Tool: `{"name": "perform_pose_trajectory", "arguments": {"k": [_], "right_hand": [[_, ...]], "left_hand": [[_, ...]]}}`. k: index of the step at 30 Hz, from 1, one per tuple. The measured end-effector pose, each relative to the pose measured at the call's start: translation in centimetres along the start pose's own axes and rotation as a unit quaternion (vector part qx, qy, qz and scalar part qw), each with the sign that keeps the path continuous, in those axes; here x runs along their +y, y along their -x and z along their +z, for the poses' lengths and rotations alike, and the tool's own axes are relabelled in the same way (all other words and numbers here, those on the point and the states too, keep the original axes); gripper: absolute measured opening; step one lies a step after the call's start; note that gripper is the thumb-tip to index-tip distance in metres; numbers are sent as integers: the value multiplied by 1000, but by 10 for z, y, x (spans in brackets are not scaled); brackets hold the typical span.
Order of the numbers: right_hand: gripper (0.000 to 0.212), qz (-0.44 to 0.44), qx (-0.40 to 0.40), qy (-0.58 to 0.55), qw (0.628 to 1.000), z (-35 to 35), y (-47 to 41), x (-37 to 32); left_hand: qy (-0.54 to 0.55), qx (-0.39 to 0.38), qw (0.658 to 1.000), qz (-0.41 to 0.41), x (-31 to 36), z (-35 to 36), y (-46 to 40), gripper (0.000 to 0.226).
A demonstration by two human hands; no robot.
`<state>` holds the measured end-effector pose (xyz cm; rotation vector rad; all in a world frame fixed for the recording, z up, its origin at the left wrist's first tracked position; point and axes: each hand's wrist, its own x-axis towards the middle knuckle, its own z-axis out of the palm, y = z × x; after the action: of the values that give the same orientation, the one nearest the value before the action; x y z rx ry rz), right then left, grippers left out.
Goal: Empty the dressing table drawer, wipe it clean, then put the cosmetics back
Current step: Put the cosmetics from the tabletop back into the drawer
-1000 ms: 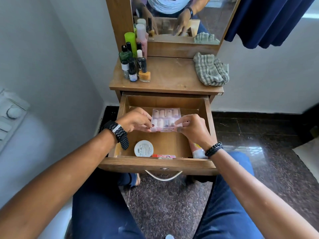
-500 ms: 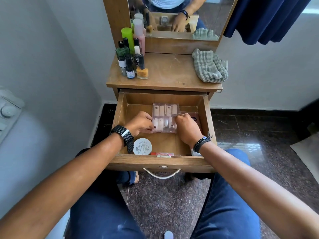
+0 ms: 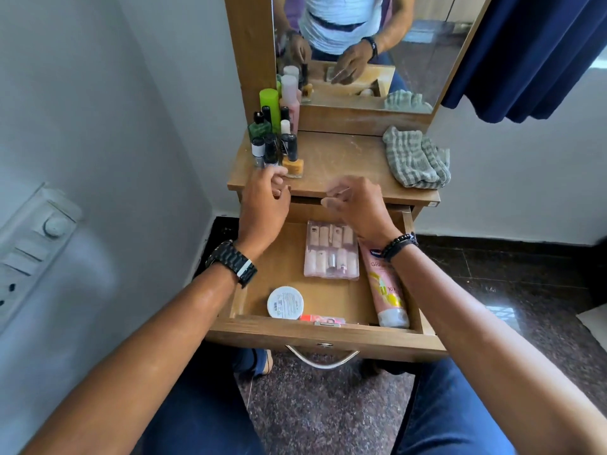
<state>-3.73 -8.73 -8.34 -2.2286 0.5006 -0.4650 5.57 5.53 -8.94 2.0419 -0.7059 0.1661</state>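
My drawer (image 3: 323, 336) stands pulled out below the table (image 3: 341, 159), and I take it as my landmark. Inside it, the clear case of small bottles (image 3: 331, 250) lies flat toward the back right, touching nothing but the drawer floor. Just beside the case, along the drawer's right wall, lies a pink tube (image 3: 384, 287), its cap near the front wall. A round white tin (image 3: 285, 303) sits near the front wall on the left half, and a small red and pink thing (image 3: 323, 319) lies against the front wall, partly hidden by the front edge. The left half of the drawer floor behind the tin is bare wood, open room for more things.

My left hand (image 3: 264, 205) hangs above the drawer's back left corner, at the table's front edge, fingers (image 3: 279, 174) loosely curled and holding nothing; the fingertips are close to an orange nail polish bottle (image 3: 293, 164), but I cannot tell if they touch it. My right hand (image 3: 356, 205) hangs above the drawer's back edge, fingers blurred, relaxed and released, holding nothing.

Above the drawer, a cluster of bottles (image 3: 272, 133) crowds the table's left back corner, a striped cloth (image 3: 415, 157) lies bunched at the right edge, and bare table top stretches between them. A metal handle (image 3: 323, 357) hangs from the drawer front, above my knees.
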Motion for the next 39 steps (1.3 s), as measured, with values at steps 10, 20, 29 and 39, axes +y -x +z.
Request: {"name": "perform_pose_trajectory", "arguments": {"k": [10,20,29,39], "right_hand": [[29,-34,86,-46,995,40,-56,-37],[11,-26,82,-38,996,40,-63,-41],[12,-44,59,-114,991,21,-23,-35],[9,8,-53,-58,997,69,6,7]], "left_hand": [[-272,49,956,99,2,-15,-52,41],[-231,13,966,117,-5,-15,-43,29],[-130,-26,984,123,-20,-43,-17,21],[-195,-126,970,67,-67,-26,1,17]]}}
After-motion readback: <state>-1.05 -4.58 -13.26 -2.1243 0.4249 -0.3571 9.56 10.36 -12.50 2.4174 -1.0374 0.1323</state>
